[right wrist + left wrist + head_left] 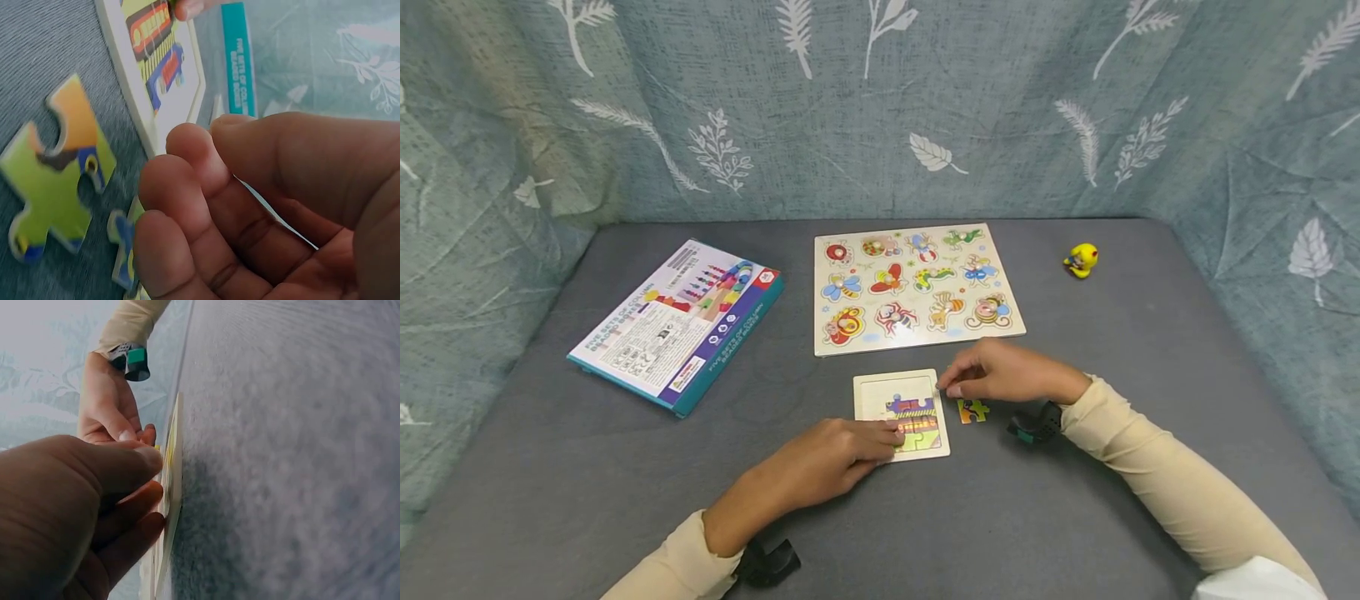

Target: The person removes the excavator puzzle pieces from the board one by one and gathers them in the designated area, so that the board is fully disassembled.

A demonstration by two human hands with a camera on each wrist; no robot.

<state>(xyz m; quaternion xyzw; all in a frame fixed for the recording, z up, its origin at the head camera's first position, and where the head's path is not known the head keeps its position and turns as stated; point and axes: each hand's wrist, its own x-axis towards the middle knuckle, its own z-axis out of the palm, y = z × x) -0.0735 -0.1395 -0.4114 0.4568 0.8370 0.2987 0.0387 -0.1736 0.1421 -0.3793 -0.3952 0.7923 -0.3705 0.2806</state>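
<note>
A small square puzzle tray (863, 404) holds several joined pieces of a colourful vehicle picture (917, 421), filling its right and lower part. My left hand (827, 458) rests its fingertips on the pieces at the tray's lower left. At the tray's right edge is my right hand (1000, 372), thumb and index finger pinched together. A thin pale edge of a puzzle piece (217, 105) shows at those fingertips; the rest of it is hidden. Below that hand, a green and orange puzzle piece (62, 181) lies on the table, with another piece (123, 247) partly behind the fingers.
Behind the tray lies a large insect peg puzzle board (917, 287). A bead game box (677, 325) is at the left, and a small yellow toy (1081, 260) at the back right. A leaf-patterned curtain (880, 108) hangs behind the grey table (970, 517).
</note>
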